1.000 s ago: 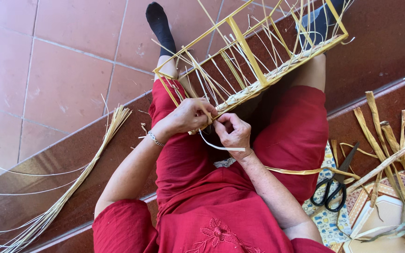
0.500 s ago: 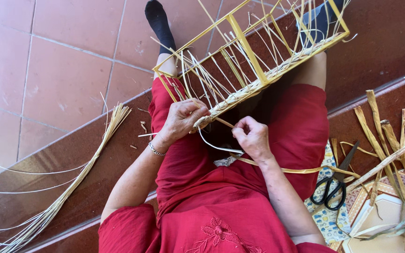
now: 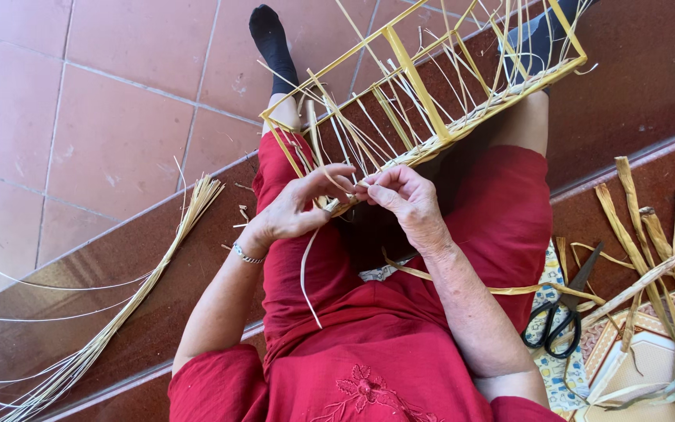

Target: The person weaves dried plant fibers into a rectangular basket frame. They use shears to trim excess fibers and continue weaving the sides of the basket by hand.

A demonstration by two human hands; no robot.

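Note:
A yellow rectangular frame (image 3: pixel 409 69) with thin pale straw strands woven through it rests across my lap, over red clothing. My left hand (image 3: pixel 298 205) curls around the near edge of the frame and pinches a pale strand (image 3: pixel 305 273) that hangs down over my thigh. My right hand (image 3: pixel 405 200) meets it at the same spot, fingertips pinched on the strand at the woven edge. A silver bracelet (image 3: pixel 245 255) sits on my left wrist.
A long bundle of straw (image 3: pixel 123 312) lies on the brown step at the left. Black scissors (image 3: pixel 560 316) lie on a patterned cloth at the right, beside thick dried leaf strips (image 3: pixel 666 250). My feet in dark socks (image 3: pixel 273 43) rest on the tiled floor.
My right hand has risen from my lap back to the frame's near edge, joining the left hand. The loose strand now hangs straight down instead of looping between the hands.

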